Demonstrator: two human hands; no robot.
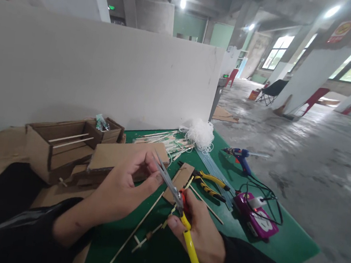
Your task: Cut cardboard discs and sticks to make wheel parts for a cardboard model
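In my right hand are scissors with yellow and red handles, their slim blades pointing up and to the left. My left hand is closed in a pinch right beside the blade tips; whatever lies between its fingertips is too small to make out. Beneath the hands, a small assembly of thin sticks with a brown piece on it rests on the green table top. A flat cardboard strip lies behind the scissors, and a long thin wooden stick runs toward the front edge.
Yellow-black pliers, a blue glue gun and a purple power strip occupy the right side. Behind are clear glue sticks, wooden sticks and white string. Cardboard boxes stand left, before a white panel.
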